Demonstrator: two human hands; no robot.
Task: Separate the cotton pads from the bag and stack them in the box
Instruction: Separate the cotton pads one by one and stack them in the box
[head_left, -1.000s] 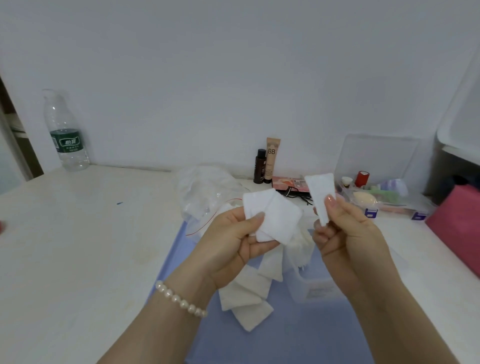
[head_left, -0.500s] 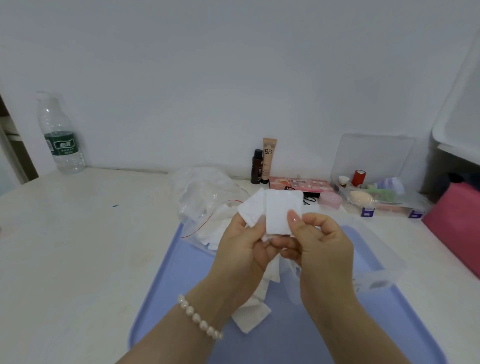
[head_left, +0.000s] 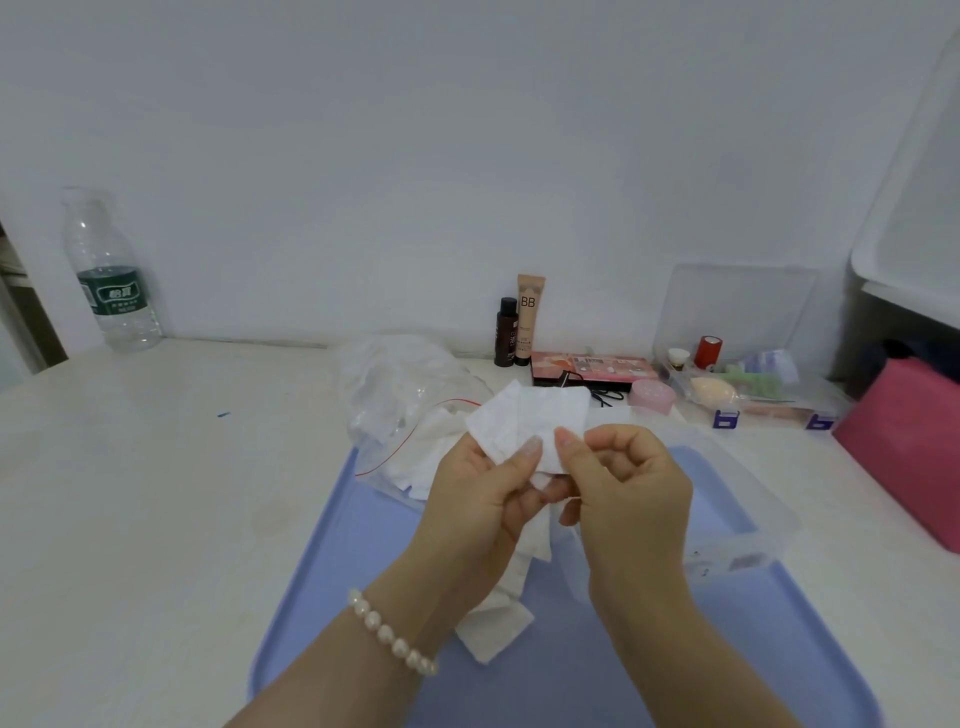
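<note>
Above a blue tray (head_left: 322, 587), my left hand (head_left: 483, 499) and my right hand (head_left: 623, 488) meet on a small stack of white square cotton pads (head_left: 535, 421); both thumbs pinch its lower edge. A clear zip bag (head_left: 405, 395) with a red seal line lies behind the hands, holding more white pads. Loose cotton pads (head_left: 498, 629) lie on the tray under my left wrist. A clear plastic box (head_left: 737, 525) sits on the tray to the right, partly hidden by my right hand.
A water bottle (head_left: 111, 280) stands at the back left. Against the wall are a dark bottle (head_left: 506, 332), a BB cream tube (head_left: 530, 317), a pink palette (head_left: 592, 369) and a clear organiser (head_left: 748, 384) with small items. A pink bag (head_left: 904, 447) sits at the right.
My right hand, which held one pad apart to the right, has come left and laid it on the pads in my left hand. Both hands have sunk a little towards the tray.
</note>
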